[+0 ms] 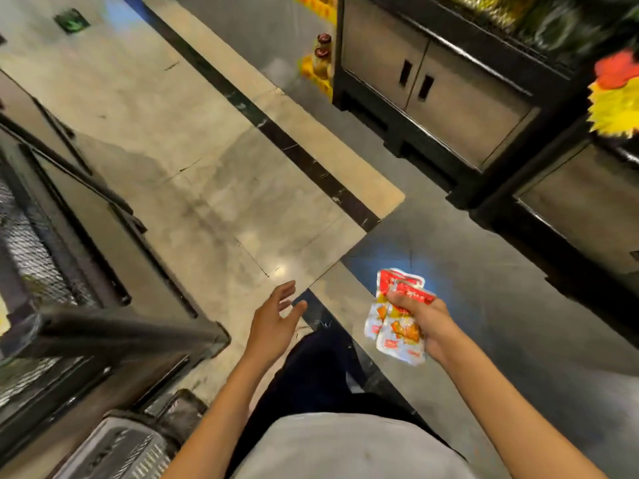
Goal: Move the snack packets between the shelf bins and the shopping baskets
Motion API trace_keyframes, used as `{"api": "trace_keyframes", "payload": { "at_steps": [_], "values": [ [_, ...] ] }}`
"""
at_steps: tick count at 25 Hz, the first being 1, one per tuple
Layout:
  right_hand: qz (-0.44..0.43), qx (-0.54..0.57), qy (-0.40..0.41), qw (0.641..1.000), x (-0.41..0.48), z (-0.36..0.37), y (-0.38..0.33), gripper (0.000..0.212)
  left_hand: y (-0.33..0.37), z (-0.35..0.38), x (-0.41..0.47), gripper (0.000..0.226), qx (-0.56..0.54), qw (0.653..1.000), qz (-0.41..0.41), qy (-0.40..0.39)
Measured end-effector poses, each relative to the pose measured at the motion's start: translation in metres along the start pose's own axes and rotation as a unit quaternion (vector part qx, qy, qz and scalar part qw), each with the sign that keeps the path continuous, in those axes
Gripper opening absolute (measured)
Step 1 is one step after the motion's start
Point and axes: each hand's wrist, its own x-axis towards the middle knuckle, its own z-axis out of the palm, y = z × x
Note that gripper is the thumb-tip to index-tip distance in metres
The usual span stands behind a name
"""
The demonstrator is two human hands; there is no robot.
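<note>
**Stacked packets riding in one hand over open floor**

Far left of the left grip, the black mesh shelf unit (34, 250) is showing up blurred, so I cannot tell what its bins are holding. Below and to the left of that grip, a grey slatted basket (114, 444) is sitting on the floor by the person's side.

The left grip (276, 316) is hanging open with its fingers spread, holding nothing and touching nothing. It is giving no support to the load.

Just left of the right grip's knuckles, the red-and-white snack packets (397, 337) are overlapping in a loose stack, at least two of them, over the floor (207, 188). The right grip (425, 323) is curling round their upper part, with the thumb pressing on the red tops while the lower ends are dangling free.

The likely risk is a glossy packet sliding out of the stack and dropping, since only one end is being pinched. A harder squeeze could be crushing the contents instead. The basket is lying well apart from the right grip, across the body, so a toss could be missing its rim.

Far right of the right grip, a black cabinet (432, 84) is standing well apart.
</note>
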Motion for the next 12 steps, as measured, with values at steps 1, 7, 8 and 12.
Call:
{"api": "trace_keyframes", "payload": {
  "at_steps": [1, 7, 8, 12],
  "values": [
    [-0.005, 0.004, 0.003, 1.000, 0.008, 0.003, -0.014, 0.038, 0.006, 0.001, 0.007, 0.040, 0.003, 1.000, -0.010, 0.002],
    [-0.004, 0.048, 0.033, 0.998, 0.094, 0.018, -0.119, 0.026, 0.074, 0.024, 0.143, 0.041, 0.021, 0.999, 0.011, -0.029],
    [-0.001, 0.057, 0.047, 0.997, 0.108, 0.021, -0.138, 0.026, 0.098, 0.027, 0.176, 0.041, 0.033, 0.999, 0.017, -0.040],
    [-0.005, 0.121, 0.087, 0.989, 0.144, 0.028, -0.202, 0.029, 0.204, 0.048, 0.294, 0.040, 0.089, 0.987, 0.092, -0.098]
  ]
}}
